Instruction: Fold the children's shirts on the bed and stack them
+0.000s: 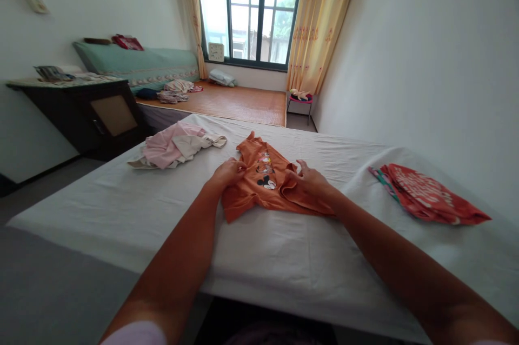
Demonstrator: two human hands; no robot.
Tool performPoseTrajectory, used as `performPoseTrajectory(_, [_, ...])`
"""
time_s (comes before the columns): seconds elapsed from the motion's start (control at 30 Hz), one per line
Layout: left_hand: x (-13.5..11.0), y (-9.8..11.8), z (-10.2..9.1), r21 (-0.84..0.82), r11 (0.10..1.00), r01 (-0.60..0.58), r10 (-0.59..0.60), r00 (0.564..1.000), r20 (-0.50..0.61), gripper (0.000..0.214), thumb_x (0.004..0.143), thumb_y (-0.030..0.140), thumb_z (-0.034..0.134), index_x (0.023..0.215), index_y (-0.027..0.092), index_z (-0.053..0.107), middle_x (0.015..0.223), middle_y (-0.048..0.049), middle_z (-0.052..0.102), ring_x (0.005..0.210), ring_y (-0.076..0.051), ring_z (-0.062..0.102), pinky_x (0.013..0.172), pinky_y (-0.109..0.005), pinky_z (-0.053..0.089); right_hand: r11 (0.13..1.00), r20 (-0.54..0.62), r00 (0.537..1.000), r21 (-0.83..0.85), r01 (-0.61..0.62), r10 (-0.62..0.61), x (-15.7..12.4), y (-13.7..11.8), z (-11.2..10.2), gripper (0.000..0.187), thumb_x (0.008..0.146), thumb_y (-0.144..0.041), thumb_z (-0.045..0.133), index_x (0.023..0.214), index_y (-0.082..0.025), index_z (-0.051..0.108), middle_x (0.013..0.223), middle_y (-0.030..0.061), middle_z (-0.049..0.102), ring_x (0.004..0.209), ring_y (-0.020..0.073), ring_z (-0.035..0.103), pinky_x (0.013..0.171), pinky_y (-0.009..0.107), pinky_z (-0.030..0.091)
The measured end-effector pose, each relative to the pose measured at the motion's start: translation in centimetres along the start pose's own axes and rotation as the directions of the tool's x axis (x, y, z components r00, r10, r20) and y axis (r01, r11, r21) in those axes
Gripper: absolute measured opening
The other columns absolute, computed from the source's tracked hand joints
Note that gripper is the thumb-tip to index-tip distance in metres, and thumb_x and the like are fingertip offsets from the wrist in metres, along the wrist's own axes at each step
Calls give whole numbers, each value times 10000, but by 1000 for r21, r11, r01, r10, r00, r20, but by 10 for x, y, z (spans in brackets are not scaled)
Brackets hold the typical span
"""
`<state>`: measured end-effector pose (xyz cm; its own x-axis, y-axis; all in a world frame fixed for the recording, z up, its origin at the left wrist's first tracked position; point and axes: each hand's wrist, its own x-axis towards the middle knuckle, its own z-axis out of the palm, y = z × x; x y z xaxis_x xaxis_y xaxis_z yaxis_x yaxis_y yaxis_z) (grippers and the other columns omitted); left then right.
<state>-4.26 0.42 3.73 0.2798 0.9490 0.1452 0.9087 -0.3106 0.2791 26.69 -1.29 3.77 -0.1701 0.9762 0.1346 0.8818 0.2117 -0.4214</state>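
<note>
A broad surface (154, 231) draped in creased white cloth supports a soft orange cartoon-printed shirt (263, 172), laid between both hands, probably so each side is reachable. The left hand (229, 173) seems to pinch one edge; the right hand (307, 178), fingers partly spread, touches a rumpled fold, its grip unclear.

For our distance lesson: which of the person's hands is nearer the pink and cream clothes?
Left. The left hand, on the left of the orange shirt, is right of the pink and cream clothes; the right hand, on the shirt's right, is farther right.
</note>
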Motion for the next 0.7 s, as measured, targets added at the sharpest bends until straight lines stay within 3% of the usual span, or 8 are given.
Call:
performPoseTrajectory(0.1, [0,-3,0,8,999,43,-43,999,18,342,811,321,573,1109,236,717,1016,-62,679,910,-201,634,849,-259,480,995,26,997,-53,80,-79,10,-7,8,426,801,-463,623,1164,-241,623,931,48,729,784,208,665,657,266,448])
performPoseTrajectory(0.17, [2,-7,1,-16,999,33,-32,999,41,356,793,264,579,1123,239,711,1019,-51,688,902,-192,641,848,-248,477,996,10,997,-45,81,-80,23,3,-2,216,806,-307,587,982,-246,695,867,17,732,747,177,658,652,250,446])
performPoseTrajectory(0.23, [4,-10,1,-49,998,30,-28,999,36,361,783,210,570,1113,234,714,1010,-42,702,908,-186,644,846,-240,475,999,-98,995,-33,10,-14,38,26,-23,206,794,-234,552,925,-223,711,825,22,729,711,170,650,658,258,456])
performPoseTrajectory(0.33, [6,-11,2,-53,996,75,-77,997,-30,333,802,203,555,1090,232,721,1009,-44,710,925,-192,642,852,-251,480,994,-338,936,-2,-110,103,53,72,-60,249,810,-253,527,972,-187,704,897,70,730,762,198,660,702,297,487])
performPoseTrajectory(0.43, [5,-10,1,-8,994,110,-110,991,-74,306,826,216,549,1076,236,725,1042,-60,690,943,-200,633,885,-275,476,994,-398,913,-16,-107,92,52,106,-81,335,814,-229,520,1105,-161,671,1010,127,710,841,235,661,778,351,503])
performPoseTrajectory(0.57, [5,-3,-2,2,1000,22,-21,982,-185,292,853,228,527,1073,224,720,1141,-81,639,1084,-228,561,998,-334,427,998,-338,941,-49,-26,8,33,102,-63,391,847,-232,497,1212,-166,624,1150,146,665,913,256,653,884,403,496])
performPoseTrajectory(0.63, [7,2,-1,-39,996,-85,75,974,-213,296,869,247,510,1083,220,713,1148,-74,636,1105,-221,544,1034,-341,399,983,-223,959,-95,158,-176,19,86,-41,384,881,-278,492,1236,-197,613,1227,120,639,1071,264,610,990,416,449])
performPoseTrajectory(0.7, [7,8,2,-89,976,-198,182,971,-158,302,884,275,498,1095,230,709,1150,-60,640,1105,-202,546,1035,-319,396,928,-73,929,-125,352,-362,6,73,-20,391,910,-353,490,1270,-247,597,1323,79,590,1238,260,511,1077,428,374])
